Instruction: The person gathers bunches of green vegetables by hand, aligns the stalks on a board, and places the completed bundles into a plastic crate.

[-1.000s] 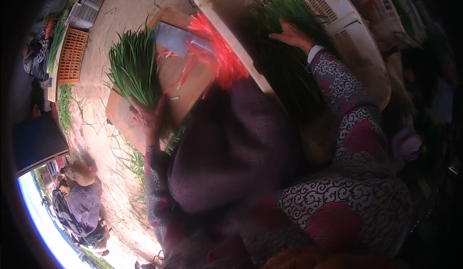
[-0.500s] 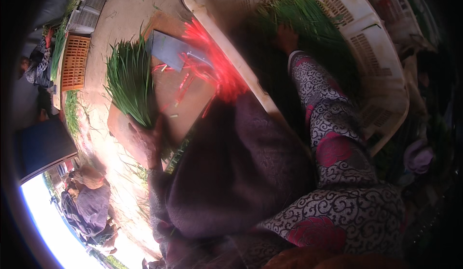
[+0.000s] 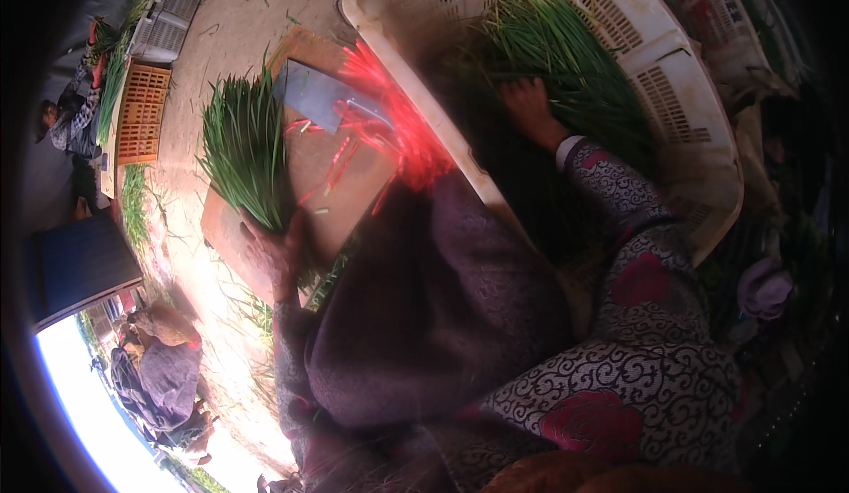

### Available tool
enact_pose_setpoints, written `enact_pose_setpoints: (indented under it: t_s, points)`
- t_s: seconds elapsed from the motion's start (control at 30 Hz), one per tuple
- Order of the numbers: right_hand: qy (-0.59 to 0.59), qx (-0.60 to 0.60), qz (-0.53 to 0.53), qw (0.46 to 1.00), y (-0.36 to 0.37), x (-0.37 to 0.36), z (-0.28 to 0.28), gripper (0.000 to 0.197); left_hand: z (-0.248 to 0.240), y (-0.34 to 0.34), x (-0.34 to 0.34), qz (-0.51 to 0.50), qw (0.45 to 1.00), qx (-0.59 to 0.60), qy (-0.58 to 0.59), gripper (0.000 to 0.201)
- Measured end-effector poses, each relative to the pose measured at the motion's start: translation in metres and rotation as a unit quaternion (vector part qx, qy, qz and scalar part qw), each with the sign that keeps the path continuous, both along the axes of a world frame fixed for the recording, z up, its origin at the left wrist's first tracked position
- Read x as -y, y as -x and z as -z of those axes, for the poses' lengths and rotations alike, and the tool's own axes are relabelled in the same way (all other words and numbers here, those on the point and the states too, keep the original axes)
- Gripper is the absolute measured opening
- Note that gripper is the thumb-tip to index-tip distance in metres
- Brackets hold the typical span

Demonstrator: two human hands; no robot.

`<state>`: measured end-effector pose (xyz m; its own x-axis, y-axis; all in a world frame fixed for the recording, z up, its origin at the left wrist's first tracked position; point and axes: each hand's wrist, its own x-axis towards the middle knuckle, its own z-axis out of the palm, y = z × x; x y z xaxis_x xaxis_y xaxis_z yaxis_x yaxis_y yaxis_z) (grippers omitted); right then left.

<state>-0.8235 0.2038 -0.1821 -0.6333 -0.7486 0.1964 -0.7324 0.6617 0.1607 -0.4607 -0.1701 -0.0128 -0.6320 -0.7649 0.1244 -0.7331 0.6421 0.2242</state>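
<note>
My left hand (image 3: pixel 276 247) is closed round the lower end of a thick bundle of garlic chives (image 3: pixel 243 144), its leaves fanning away over a brown board (image 3: pixel 332 179). Inside the large white slatted crate (image 3: pixel 482 179), my right hand (image 3: pixel 531 108) rests among loose garlic chives (image 3: pixel 557 46), its fingers curled over some of them; shadow partly hides the fingertips. On the board lies a flat grey metal sheet (image 3: pixel 307 95). Beside it, a heap of red plastic ties (image 3: pixel 411 130) lies against the crate's near-left side, with a few loose ties and cut scraps scattered on the board.
At the far left stand an orange crate (image 3: pixel 143 114) and a grey crate (image 3: pixel 165 17), where another person (image 3: pixel 78 113) handles greens. A second person (image 3: pixel 168 365) is at the lower left, near a dark blue panel (image 3: pixel 81 261). Leaf scraps litter the floor.
My right hand has drawn back toward me inside the crate, and the elbow has swung outward to the right. The left hand keeps its hold on the bundle.
</note>
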Motion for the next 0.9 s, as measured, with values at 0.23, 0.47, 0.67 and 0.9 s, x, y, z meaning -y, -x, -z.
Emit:
enact_pose_setpoints:
  t_s: [0.23,0.47,0.67,0.9]
  points:
    - [-0.007,0.04,0.046,0.998,0.006,0.014,0.003,0.024,0.011,-0.015,0.009,-0.011,1.0,-0.011,0.002,0.12]
    - [-0.003,0.179,0.107,0.978,-0.005,0.024,0.01,0.026,-0.003,-0.001,0.001,-0.028,0.998,0.033,-0.034,0.121]
    - [0.234,0.469,0.167,0.835,0.026,-0.027,-0.12,0.047,-0.017,-0.008,-0.009,-0.054,0.995,0.025,-0.085,0.122]
    - [0.35,0.641,0.186,0.657,0.04,-0.142,-0.149,0.055,-0.012,0.003,-0.003,-0.048,0.992,0.026,-0.114,0.126]
